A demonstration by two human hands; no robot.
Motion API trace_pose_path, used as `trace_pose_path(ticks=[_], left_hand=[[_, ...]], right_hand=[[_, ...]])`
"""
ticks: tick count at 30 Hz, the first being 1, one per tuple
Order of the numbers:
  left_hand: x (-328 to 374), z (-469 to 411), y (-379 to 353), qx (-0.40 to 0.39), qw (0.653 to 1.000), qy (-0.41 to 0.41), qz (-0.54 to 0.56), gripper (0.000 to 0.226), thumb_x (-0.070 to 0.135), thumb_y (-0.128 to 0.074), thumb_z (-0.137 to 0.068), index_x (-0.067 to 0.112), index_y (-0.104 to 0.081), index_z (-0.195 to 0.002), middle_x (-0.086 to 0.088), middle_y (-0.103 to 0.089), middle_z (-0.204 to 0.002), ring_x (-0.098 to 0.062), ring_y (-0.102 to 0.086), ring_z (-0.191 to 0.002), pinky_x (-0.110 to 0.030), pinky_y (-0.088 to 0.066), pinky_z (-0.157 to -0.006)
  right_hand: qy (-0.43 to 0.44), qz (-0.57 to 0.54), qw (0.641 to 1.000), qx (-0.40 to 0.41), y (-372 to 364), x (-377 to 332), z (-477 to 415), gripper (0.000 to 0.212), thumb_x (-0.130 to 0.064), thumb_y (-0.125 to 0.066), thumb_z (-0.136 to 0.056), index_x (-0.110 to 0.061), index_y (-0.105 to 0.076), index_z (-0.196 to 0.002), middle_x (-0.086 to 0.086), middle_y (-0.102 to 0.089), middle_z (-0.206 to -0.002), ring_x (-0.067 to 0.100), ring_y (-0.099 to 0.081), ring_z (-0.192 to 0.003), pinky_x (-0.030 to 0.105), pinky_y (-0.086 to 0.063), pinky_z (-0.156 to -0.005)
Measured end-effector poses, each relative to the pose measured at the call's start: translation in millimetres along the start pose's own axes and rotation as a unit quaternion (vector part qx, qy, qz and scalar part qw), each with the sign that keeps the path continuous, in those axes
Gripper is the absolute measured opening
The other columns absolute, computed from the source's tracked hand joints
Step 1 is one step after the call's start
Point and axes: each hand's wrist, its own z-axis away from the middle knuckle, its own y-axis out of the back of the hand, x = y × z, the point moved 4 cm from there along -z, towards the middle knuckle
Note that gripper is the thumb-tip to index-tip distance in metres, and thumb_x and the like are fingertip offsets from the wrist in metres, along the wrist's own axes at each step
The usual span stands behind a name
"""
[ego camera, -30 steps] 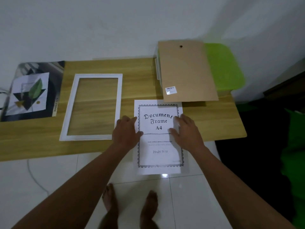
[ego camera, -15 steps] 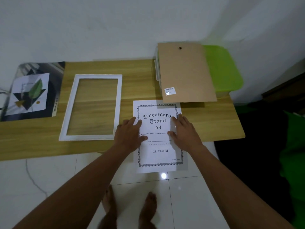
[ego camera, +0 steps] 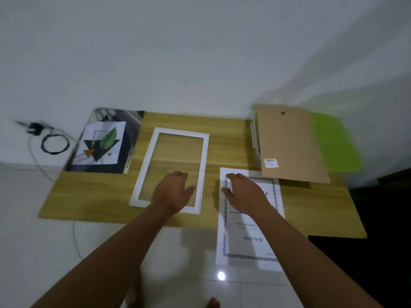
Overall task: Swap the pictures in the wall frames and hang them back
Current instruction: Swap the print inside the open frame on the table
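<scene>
Neither hand grips anything: the left hand hovers with loose, spread fingers over the lower end of the white frame, whether touching it the blur hides, and the right hand lies with fingers stretched forward on the upper left part of the document sheet. Behind everything a pale wall fills the upper half of the view, and a light tiled floor runs along the bottom and left. Across the middle stands the wooden table. At centre right a green container sits at the table's far right end, with a brown backing board lying on top of it; the board's lower left corner covers the sheet's upper right corner in this view. The empty frame lies flat at the centre of the table, the wood showing through its opening. Just right of it, the printed sheet hangs with its lower half past the near table edge, over the floor. At centre left a leaf print on a dark backing lies flat at the table's left end, apart from the frame. Further left, a coiled black cable rests near the wall.
</scene>
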Motion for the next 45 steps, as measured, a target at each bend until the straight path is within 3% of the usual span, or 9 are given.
trace_pose_path(ticks=[8,12,15,18,22,24,28,40,45], left_hand=[[-148.5,-12.7,95.7,0.041,0.998,0.050,0.007,0.049,0.047,-0.054,-0.093,0.012,-0.059,-0.127,-0.009,-0.061,-0.124,-0.027,-0.056,-0.117,-0.035,-0.044,-0.095],[-227.3,-29.1,122.1,0.047,0.996,0.068,0.029,0.049,0.043,-0.059,-0.091,0.009,-0.061,-0.125,-0.012,-0.063,-0.122,-0.029,-0.057,-0.115,-0.037,-0.045,-0.094],[-279.3,-45.4,128.7,0.063,0.996,0.047,0.039,0.038,0.043,-0.054,-0.087,0.011,-0.066,-0.103,-0.009,-0.064,-0.100,-0.028,-0.061,-0.097,-0.037,-0.049,-0.080],[-315.1,-68.2,130.6,0.040,0.999,0.026,0.014,0.034,0.037,-0.050,-0.089,0.013,-0.063,-0.110,-0.008,-0.061,-0.109,-0.028,-0.057,-0.102,-0.040,-0.050,-0.084],[-344.6,-102.7,115.2,-0.041,0.996,-0.048,-0.066,0.053,0.036,-0.049,-0.094,0.013,-0.045,-0.141,-0.019,-0.036,-0.149,-0.036,-0.036,-0.136,-0.045,-0.039,-0.106],[-353.4,-113.6,104.8,-0.064,0.986,-0.089,-0.127,0.056,0.038,-0.047,-0.096,0.012,-0.037,-0.145,-0.022,-0.025,-0.154,-0.036,-0.027,-0.141,-0.047,-0.033,-0.109],[-363.2,-125.3,96.9,-0.092,0.977,-0.103,-0.161,0.059,0.037,-0.045,-0.099,0.015,-0.025,-0.150,-0.019,-0.011,-0.159,-0.034,-0.012,-0.147,-0.048,-0.023,-0.114],[-362.1,-138.6,106.2,-0.098,0.986,-0.069,-0.112,0.060,0.035,-0.048,-0.098,0.017,-0.025,-0.151,-0.013,-0.009,-0.161,-0.031,-0.008,-0.148,-0.046,-0.021,-0.117],[-357.6,-138.0,103.3,-0.071,0.986,-0.089,-0.124,0.057,0.034,-0.051,-0.096,0.017,-0.031,-0.147,-0.014,-0.017,-0.158,-0.031,-0.018,-0.145,-0.046,-0.032,-0.112]], right_hand=[[0.046,-0.014,0.999,-0.002,4.9,-157.6,-81.3,0.048,-0.033,-0.050,-0.098,-0.018,-0.041,-0.143,0.006,-0.055,-0.128,0.028,-0.055,-0.119,0.037,-0.047,-0.090],[0.050,-0.030,0.998,-0.008,-15.0,-229.9,-125.5,0.046,-0.034,-0.051,-0.098,-0.018,-0.043,-0.140,0.006,-0.055,-0.129,0.027,-0.053,-0.122,0.038,-0.046,-0.097],[0.047,-0.047,0.998,-0.012,-39.5,-273.2,-159.7,0.043,-0.033,-0.051,-0.098,-0.017,-0.045,-0.138,0.007,-0.055,-0.128,0.028,-0.052,-0.122,0.040,-0.047,-0.096],[0.033,-0.068,0.997,-0.017,-68.6,-302.7,-190.0,0.043,-0.032,-0.051,-0.098,-0.017,-0.046,-0.137,0.007,-0.054,-0.128,0.028,-0.053,-0.121,0.040,-0.048,-0.095],[0.033,-0.038,0.999,-0.017,-102.7,-321.1,-218.7,0.057,-0.026,-0.047,-0.101,-0.010,-0.028,-0.152,0.011,-0.025,-0.159,0.027,-0.022,-0.147,0.038,-0.028,-0.115],[0.045,0.014,0.998,-0.032,-116.6,-321.4,-226.3,0.063,-0.024,-0.044,-0.102,-0.005,-0.015,-0.155,0.016,-0.011,-0.163,0.030,-0.009,-0.151,0.042,-0.019,-0.120],[0.055,0.054,0.996,-0.053,-129.6,-313.8,-226.9,0.064,-0.032,-0.033,-0.106,-0.006,-0.003,-0.156,0.014,-0.001,-0.164,0.029,-0.003,-0.152,0.044,-0.014,-0.122],[0.111,0.081,0.985,-0.109,-128.2,-310.3,-191.1,0.067,-0.034,-0.043,-0.103,-0.011,-0.011,-0.157,0.009,-0.002,-0.165,0.023,-0.002,-0.152,0.040,-0.009,-0.121],[0.092,0.019,0.994,-0.064,-124.5,-316.6,-178.4,0.059,-0.037,-0.056,-0.096,-0.012,-0.038,-0.146,0.009,-0.019,-0.161,0.028,-0.020,-0.147,0.043,-0.022,-0.119]])
